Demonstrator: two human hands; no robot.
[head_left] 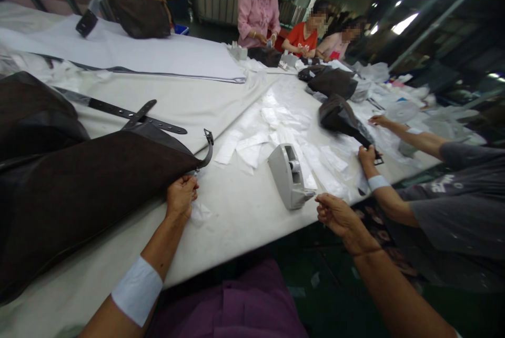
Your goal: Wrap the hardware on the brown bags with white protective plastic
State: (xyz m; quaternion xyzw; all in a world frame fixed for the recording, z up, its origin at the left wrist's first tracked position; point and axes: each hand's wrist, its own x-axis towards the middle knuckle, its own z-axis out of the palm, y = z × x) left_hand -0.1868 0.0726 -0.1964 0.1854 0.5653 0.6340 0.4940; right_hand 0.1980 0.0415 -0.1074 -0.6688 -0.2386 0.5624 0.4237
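Hands both busy, folks: L hand [181, 198] is pinched tight at the near corner of the bag, fingers curled round what looks like the zip end; R hand [335, 217] has thumb & forefinger together just beside the dispenser's tip, & whether any tape sits between them, can't tell.

Biggest first: the counter [236, 238], pale cloth top, running away from the wearer. On it, at left, lies the dark brown bag [98, 180], flat on its side, corner pointing at L hand. Looks soft & floppy, prob. not heavy for its size, so it'd sag if lifted by one corner; best hold is under the body w/ both hands, or a firm pinch on the seam for small work. Surface seems matte, so prob. not slippery, but may scuff.

Behind it, the punched strap [114, 110]: stiffer stuff, easy to take anywhere along its length. Centre-right, grey tape dispenser [290, 177], hard & likely weighty at the base; grab the sides, mind the cutting edge. Smallest now: the buckle [209, 137] on its short tab at the bag's corner, rigid metal by the look, best pinched by its frame, approx. fingertip work.
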